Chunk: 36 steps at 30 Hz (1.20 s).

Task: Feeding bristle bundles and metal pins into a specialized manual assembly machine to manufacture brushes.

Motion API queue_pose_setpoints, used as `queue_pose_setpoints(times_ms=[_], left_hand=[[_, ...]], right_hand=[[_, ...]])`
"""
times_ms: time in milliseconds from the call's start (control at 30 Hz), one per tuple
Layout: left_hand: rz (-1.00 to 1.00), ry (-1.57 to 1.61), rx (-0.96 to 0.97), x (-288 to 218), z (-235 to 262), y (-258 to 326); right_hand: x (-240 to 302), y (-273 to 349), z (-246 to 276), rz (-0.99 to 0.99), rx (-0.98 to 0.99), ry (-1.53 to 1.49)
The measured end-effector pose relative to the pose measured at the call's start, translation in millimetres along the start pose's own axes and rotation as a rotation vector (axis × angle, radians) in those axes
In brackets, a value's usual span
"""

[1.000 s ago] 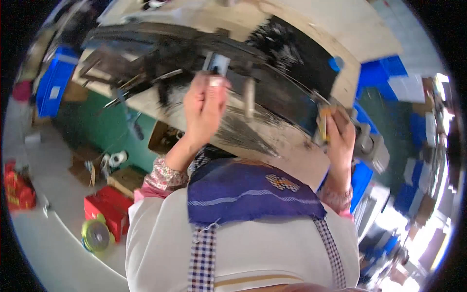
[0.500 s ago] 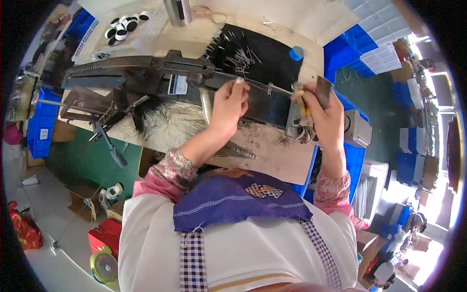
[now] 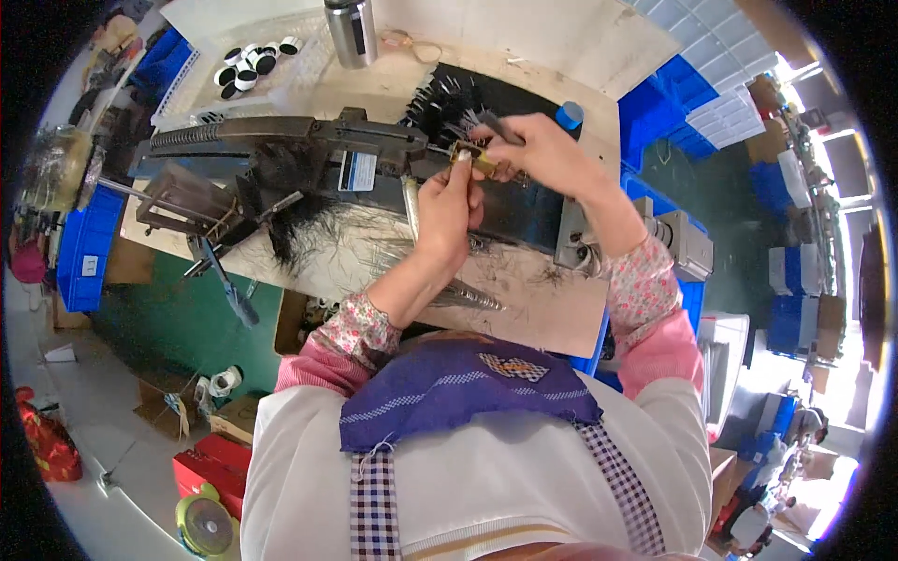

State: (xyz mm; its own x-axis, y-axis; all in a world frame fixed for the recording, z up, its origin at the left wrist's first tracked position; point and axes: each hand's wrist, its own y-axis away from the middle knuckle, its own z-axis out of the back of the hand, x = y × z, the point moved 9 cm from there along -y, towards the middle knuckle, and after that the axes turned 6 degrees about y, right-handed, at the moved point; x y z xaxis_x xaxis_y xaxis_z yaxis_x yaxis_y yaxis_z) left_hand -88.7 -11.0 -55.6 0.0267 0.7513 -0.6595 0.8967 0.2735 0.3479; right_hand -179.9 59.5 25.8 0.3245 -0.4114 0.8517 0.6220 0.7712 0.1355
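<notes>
Overhead, a person leans over a pale wooden workbench [image 3: 552, 309]. A small white and blue rectangular label [image 3: 357, 171] sits on the side of a long dark metal machine [image 3: 281, 140], just left of where the two hands meet. Further left of the hands, blue plastic bins [image 3: 89, 248] stand at the bench edge, one bearing a small white tag. Beyond the hands, toward the far end of the bench, stands a grey metal cylinder flask with a dark band [image 3: 351, 30], and to its left lies a cluster of small round black and white discs [image 3: 251, 62]. On the floor, well behind the hands, lies a red flat box [image 3: 210, 466].

The left hand [image 3: 447, 210] reaches up from a bent elbow in a floral pink sleeve, its fingers pinched together on a small brass-coloured metal piece [image 3: 470, 156] at the tip of the machine. The right hand [image 3: 543, 150] arches in from the right, wrist cocked, fingers closed on the same brass piece and on a thin tuft of dark bristles [image 3: 477, 120] sticking out just above it. Both hands touch at the piece, above a black mat strewn with loose bristles [image 3: 524, 210].
</notes>
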Motion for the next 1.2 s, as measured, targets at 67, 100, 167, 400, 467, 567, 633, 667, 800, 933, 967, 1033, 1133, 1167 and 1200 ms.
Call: queue_pose_setpoints(times_ms=[67, 100, 167, 400, 467, 567, 633, 667, 800, 933, 967, 1033, 1133, 1167, 1200], left_hand=[[-0.004, -0.123, 0.127, 0, -1, -1], [0.005, -0.140, 0.131, 0, -1, -2], [0.111, -0.005, 0.242, 15, -19, 1], [0.255, 0.585, 0.204, -6, -34, 7], [0.280, 0.624, 0.240, -14, -31, 8], [0.280, 0.665, 0.270, -14, -31, 9], [0.278, 0.685, 0.254, -12, -30, 11], [0.280, 0.650, 0.281, -13, -30, 16], [0.133, 0.611, 0.293, -20, -23, 18], [0.102, 0.576, 0.261, -20, -22, 22], [0.091, 0.558, 0.287, -22, -22, 20], [0.091, 0.533, 0.306, -23, -22, 22], [0.128, 0.505, 0.313, -25, -25, 18], [0.108, 0.508, 0.316, -27, -25, 16], [0.089, 0.512, 0.320, -27, -26, 15]], right_hand=[[-3, -4, -2, -0.094, 0.066, -0.048], [-6, -10, 0, -0.127, 0.113, -0.080], [-8, -12, 0, -0.109, 0.160, -0.100], [35, -1, 16, 0.262, -0.122, 0.716], [46, 9, 38, 0.290, -0.269, 0.867], [49, 23, 18, 0.387, -0.453, 1.107], [76, 38, -24, 0.505, -0.368, 0.875], [79, 42, -29, 0.515, -0.421, 0.858], [48, 20, 14, 0.248, -0.438, 0.419], [43, 14, 3, 0.254, -0.309, 0.572], [52, 13, 1, 0.319, -0.345, 0.611], [57, 16, -1, 0.375, -0.383, 0.639], [56, 18, 2, 0.313, -0.315, 0.725], [56, 17, 2, 0.311, -0.322, 0.716], [59, 19, 2, 0.352, -0.351, 0.747]])
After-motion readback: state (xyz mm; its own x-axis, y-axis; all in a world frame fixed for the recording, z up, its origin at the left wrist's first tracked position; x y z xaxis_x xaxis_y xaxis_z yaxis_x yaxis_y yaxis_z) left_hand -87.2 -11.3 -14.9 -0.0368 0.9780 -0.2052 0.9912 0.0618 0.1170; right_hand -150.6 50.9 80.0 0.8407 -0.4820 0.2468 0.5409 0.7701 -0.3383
